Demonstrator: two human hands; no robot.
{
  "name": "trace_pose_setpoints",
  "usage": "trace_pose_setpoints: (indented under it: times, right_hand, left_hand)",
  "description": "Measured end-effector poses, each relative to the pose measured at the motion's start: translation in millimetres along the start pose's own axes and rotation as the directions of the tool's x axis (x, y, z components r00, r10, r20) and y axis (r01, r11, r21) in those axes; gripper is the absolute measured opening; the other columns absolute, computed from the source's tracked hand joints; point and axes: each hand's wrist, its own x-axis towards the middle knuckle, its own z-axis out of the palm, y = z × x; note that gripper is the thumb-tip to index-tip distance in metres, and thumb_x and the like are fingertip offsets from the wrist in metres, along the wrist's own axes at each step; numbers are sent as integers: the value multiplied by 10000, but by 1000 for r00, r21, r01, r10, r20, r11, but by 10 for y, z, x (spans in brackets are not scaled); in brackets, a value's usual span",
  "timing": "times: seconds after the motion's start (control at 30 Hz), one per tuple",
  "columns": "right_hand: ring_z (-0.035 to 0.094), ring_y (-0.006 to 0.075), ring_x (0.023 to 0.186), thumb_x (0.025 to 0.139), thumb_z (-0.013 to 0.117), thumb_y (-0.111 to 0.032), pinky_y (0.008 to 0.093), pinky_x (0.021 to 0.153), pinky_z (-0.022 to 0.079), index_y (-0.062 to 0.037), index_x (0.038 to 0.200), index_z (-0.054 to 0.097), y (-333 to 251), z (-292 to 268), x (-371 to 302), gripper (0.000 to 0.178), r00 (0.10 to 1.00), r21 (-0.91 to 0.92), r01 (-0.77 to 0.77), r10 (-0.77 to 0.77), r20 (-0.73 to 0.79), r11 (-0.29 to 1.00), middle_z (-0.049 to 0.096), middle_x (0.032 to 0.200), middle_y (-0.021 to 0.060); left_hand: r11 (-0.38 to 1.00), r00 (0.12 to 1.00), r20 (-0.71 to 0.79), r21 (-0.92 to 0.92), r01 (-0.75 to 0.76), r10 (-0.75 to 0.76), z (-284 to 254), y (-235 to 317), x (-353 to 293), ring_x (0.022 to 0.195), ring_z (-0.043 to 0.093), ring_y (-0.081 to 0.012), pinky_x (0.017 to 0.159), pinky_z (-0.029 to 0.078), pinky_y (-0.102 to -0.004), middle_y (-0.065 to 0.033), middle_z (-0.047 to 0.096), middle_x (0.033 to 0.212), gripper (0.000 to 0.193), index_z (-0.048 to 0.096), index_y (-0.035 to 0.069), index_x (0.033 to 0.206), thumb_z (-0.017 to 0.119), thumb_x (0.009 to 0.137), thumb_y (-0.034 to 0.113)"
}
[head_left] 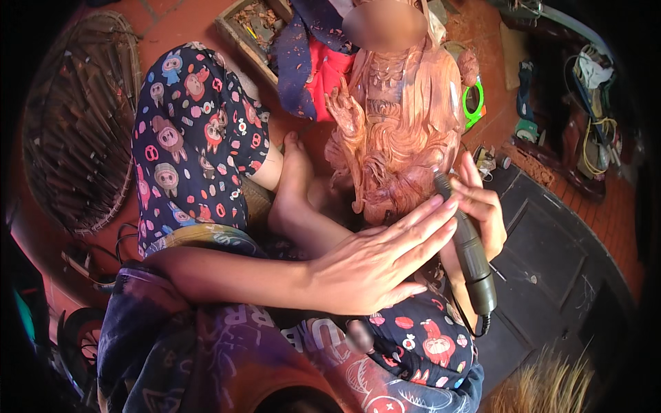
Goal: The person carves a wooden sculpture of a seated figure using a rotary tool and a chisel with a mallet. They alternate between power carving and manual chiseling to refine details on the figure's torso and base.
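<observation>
A carved reddish-brown wooden statue of a robed figure with one raised hand stands before my folded legs. In my right hand is a dark corded rotary tool, its fingers closed around the narrow front end. The tool's tip points up toward the statue's lower folds; whether it touches the wood I cannot tell. My left hand stretches across from the left, fingers long and straight. Its fingertips reach the front part of the tool, seemingly resting against it.
At the left a round woven basket holds several carving tools. Behind the legs are a wooden box of shavings and a red cloth. A bright green ring lies beside the statue. Dark panel and straw bristles are at right.
</observation>
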Motion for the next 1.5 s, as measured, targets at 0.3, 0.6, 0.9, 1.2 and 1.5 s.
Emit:
trace_pose_setpoints:
  times: [0.3,0.6,0.9,1.2,1.5]
  right_hand:
    - [688,235,770,755,757,18,561,1028,465,67,802,633,-103,135,191,142,999,-123,24,-29,-43,992,641,736,159]
    - [656,332,1009,777,734,64,494,1025,475,43,839,623,-138,61,226,130,990,-90,-140,140,-6,986,665,859,157]
    - [657,340,1082,804,716,63,570,1026,459,33,863,626,-126,-30,266,112,994,-65,-99,102,47,993,666,874,160]
    - [591,479,1151,741,843,-152,638,1052,370,-18,895,657,-136,-200,164,277,985,-35,157,-159,-63,987,704,924,169]
    - [648,372,1116,751,762,-193,561,1048,422,-36,904,711,-214,-243,298,224,922,102,259,-277,270,961,712,1051,132]
  left_hand:
    - [998,999,-46,-62,-13,10,-26,-70,-36,1487,130,-384,1166,269,-429,-271,99,1584,876,183,-111,1487,674,847,231]
    - [998,998,-52,-67,-23,19,-55,-102,50,1488,114,-386,1183,233,-423,-285,77,1581,904,154,-95,1500,689,846,225]
    - [994,998,-58,-108,-19,13,-55,-49,63,1489,122,-380,1182,231,-443,-273,88,1586,862,169,-78,1505,669,866,213]
    - [416,879,111,-849,326,-463,-110,-5,79,1014,615,-116,888,490,-278,-82,663,1120,331,562,-18,1297,542,1010,146]
    - [-66,936,192,-981,181,-294,-25,-63,-7,1042,604,-123,934,484,-291,-65,652,1114,271,583,-19,1191,509,1031,187]
